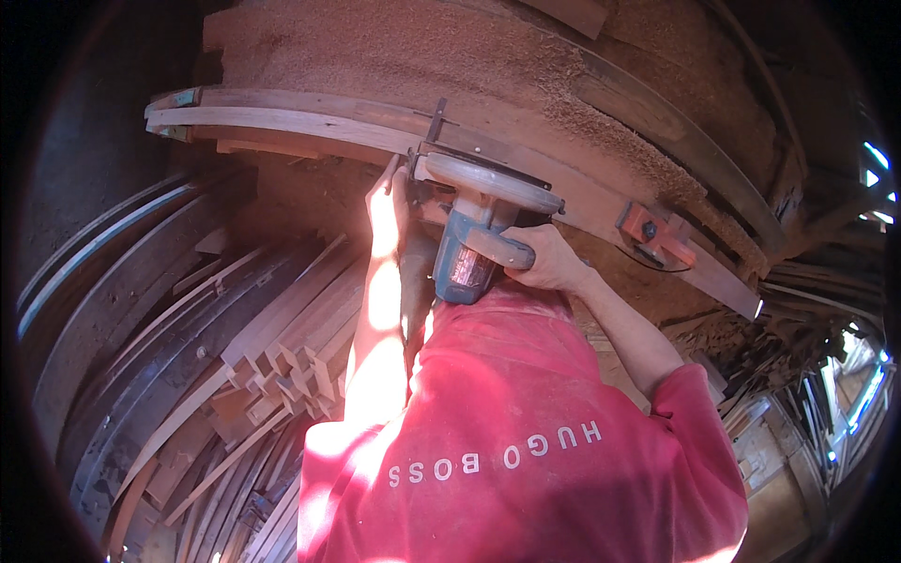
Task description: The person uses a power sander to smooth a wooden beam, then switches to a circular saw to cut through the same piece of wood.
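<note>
A blue-grey circular saw (460, 249) with a pale round guard rests on a long wooden plank (282, 120) in front of my body. My right hand (544, 258) is wrapped round the saw's rear handle. A thin metal guide bar (436, 120) sticks out from the front of the saw's base. My left hand (387, 211) is closed at the plank's near edge, just left of the base; bright sunlight washes out part of its fingers. The blade is hidden by the guard and base.
A red-orange tool with a dark knob (657, 235) sits on the plank's right part. Sawdust (394, 56) covers the surface beyond. Stacked wood strips (291, 366) lie at lower left, beside long curved boards (103, 281). More scrap wood (751, 375) is piled at right.
</note>
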`<action>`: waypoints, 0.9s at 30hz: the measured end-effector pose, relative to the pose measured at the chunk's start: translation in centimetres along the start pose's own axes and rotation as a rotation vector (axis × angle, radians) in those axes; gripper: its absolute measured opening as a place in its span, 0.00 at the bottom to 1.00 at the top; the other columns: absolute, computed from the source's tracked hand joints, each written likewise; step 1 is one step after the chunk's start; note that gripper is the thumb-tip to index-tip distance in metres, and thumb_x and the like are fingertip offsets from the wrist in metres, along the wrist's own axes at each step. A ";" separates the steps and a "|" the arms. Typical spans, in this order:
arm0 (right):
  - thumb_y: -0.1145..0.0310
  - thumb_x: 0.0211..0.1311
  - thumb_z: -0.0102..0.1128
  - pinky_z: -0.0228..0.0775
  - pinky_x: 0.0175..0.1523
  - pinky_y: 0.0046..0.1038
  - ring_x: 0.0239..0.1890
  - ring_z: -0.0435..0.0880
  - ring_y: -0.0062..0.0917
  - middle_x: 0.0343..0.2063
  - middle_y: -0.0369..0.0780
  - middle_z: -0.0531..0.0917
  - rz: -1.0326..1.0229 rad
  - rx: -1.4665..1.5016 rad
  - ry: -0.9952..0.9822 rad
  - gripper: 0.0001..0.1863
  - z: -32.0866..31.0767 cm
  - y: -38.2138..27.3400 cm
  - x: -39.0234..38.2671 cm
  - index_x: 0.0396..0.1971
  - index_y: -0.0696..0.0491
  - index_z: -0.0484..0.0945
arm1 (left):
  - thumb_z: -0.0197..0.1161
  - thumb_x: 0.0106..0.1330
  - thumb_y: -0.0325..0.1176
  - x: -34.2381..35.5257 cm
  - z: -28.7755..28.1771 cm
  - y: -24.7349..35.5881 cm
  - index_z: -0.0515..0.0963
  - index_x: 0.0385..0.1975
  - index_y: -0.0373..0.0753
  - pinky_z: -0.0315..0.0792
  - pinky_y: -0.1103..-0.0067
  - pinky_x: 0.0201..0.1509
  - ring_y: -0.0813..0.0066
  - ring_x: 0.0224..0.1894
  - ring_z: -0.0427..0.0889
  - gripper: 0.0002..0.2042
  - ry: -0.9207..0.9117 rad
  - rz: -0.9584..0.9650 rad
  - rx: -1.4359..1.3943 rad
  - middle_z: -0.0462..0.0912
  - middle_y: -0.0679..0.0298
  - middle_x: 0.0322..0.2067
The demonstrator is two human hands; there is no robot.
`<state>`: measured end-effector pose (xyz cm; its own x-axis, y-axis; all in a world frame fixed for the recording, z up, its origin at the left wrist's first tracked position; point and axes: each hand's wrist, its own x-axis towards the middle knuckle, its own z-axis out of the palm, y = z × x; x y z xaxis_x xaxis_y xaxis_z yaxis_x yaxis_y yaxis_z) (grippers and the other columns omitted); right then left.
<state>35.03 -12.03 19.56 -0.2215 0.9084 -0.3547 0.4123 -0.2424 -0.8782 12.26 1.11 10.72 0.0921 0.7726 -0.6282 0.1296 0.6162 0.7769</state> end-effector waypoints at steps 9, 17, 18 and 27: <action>0.69 0.46 0.71 0.76 0.40 0.39 0.35 0.84 0.47 0.31 0.50 0.84 -0.010 -0.004 -0.003 0.20 0.2 0.0 0.3 0.42 0.54 0.80 | 0.55 0.76 0.38 0.2 -0.3 -0.2 0.72 0.66 0.34 0.70 0.83 0.25 0.83 0.26 0.73 0.23 -0.003 0.003 -0.035 0.79 0.68 0.28; 0.69 0.46 0.71 0.76 0.40 0.39 0.35 0.84 0.47 0.31 0.50 0.84 0.003 -0.004 -0.011 0.20 0.4 -0.4 0.9 0.42 0.54 0.81 | 0.56 0.75 0.37 0.4 -1.5 -0.1 0.71 0.66 0.33 0.71 0.83 0.27 0.83 0.27 0.74 0.23 0.008 -0.013 -0.032 0.79 0.68 0.28; 0.69 0.46 0.71 0.76 0.40 0.39 0.35 0.84 0.47 0.31 0.50 0.84 0.006 -0.009 -0.010 0.20 0.5 -0.4 0.9 0.42 0.54 0.81 | 0.56 0.75 0.37 0.5 -1.7 -0.2 0.71 0.66 0.33 0.71 0.83 0.27 0.83 0.27 0.74 0.23 0.009 -0.012 -0.033 0.79 0.68 0.28; 0.69 0.47 0.70 0.76 0.40 0.39 0.35 0.84 0.47 0.31 0.50 0.84 -0.017 -0.004 -0.008 0.19 0.7 -1.5 1.9 0.41 0.54 0.80 | 0.57 0.74 0.36 1.6 -2.1 -1.1 0.71 0.66 0.31 0.72 0.84 0.30 0.84 0.28 0.75 0.24 0.015 0.008 -0.052 0.80 0.69 0.29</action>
<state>33.40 -10.15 19.95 -0.2354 0.9097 -0.3421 0.4120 -0.2254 -0.8829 10.15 1.99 8.96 0.0777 0.7796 -0.6214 0.0770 0.6168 0.7834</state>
